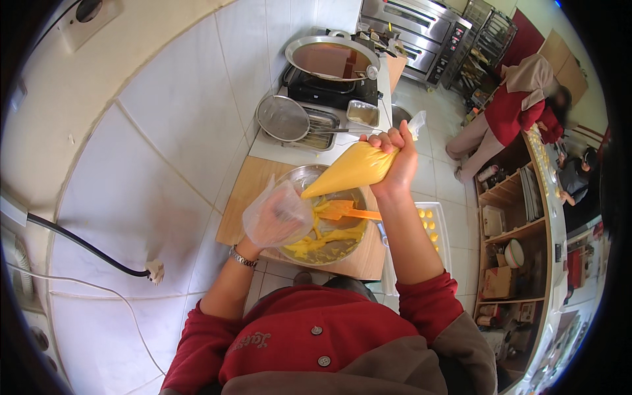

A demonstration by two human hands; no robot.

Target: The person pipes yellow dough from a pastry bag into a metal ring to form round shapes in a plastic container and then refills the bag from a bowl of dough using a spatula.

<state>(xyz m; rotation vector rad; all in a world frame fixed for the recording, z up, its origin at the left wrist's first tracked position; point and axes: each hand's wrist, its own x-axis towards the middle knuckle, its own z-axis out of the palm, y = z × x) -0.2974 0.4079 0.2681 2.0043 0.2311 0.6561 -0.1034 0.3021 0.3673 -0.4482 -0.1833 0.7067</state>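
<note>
My right hand (399, 158) is closed round the gathered top of a piping bag (352, 170) filled with smooth yellow filling. The bag slants down to the left, its narrow end beside my left hand (276, 214). Cloudy clear plastic, which looks like the turned-back cuff of a plastic bag (263, 205), drapes over my left hand; its fingers show only faintly through it. Below both hands stands a steel mixing bowl (356, 247) smeared with yellow filling. An orange spatula (339, 210) lies in the bowl, its handle over the right rim.
The bowl rests on a wooden board (238, 191). Beyond are a sieve (283, 118), a small metal tin (363, 113) and a wide pan (331, 58) on a stove. At right is a tray (442, 253) with yellow dollops. A person in red (503, 118) bends over a counter.
</note>
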